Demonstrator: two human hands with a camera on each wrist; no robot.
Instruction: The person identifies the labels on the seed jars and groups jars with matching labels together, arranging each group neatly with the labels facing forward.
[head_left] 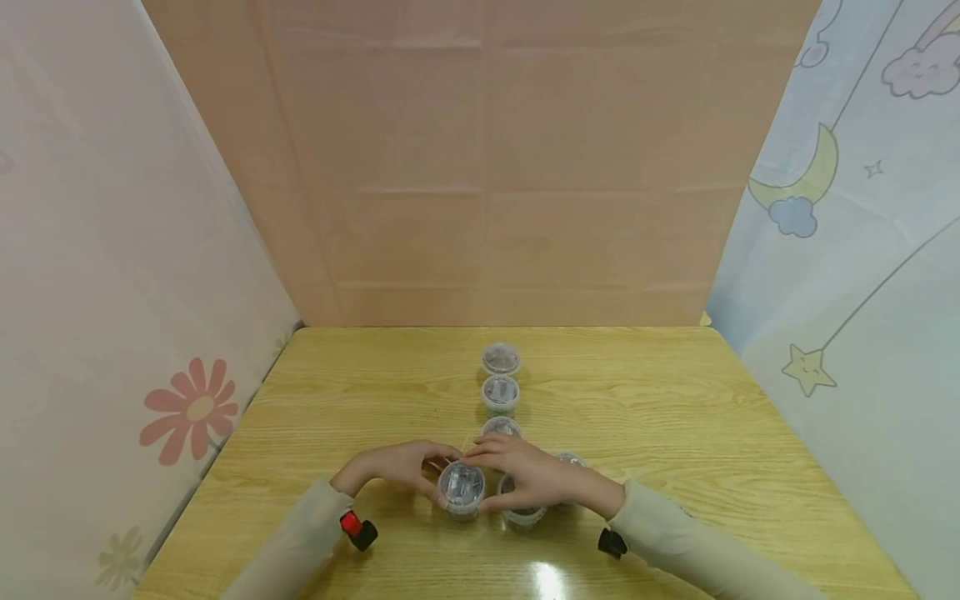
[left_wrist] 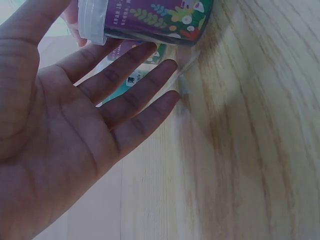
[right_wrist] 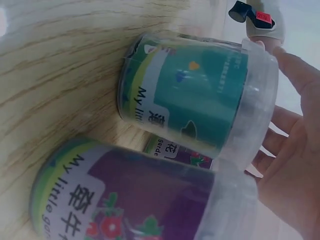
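A small purple-labelled plastic tub (head_left: 462, 487) with a clear lid stands on the table between both hands; its side (left_wrist: 155, 20) fills the top of the left wrist view. My left hand (head_left: 401, 467) is at its left, thumb at the near side and straight fingers (left_wrist: 140, 90) spread along the far side. From the right, my right hand (head_left: 532, 473) reaches over a teal-labelled tub (right_wrist: 200, 95), thumb and fingertips close to the purple tub's rim. A second purple tub (right_wrist: 125, 195) stands beside the teal one, partly hidden by the right hand in the head view.
Beyond the hands, three more lidded tubs line up away from me: a near one (head_left: 501, 427), a middle one (head_left: 501, 393) and a far one (head_left: 501, 358). The wood-grain table (head_left: 360, 375) ends at a tan backdrop (head_left: 487, 167), with patterned cloths at both sides.
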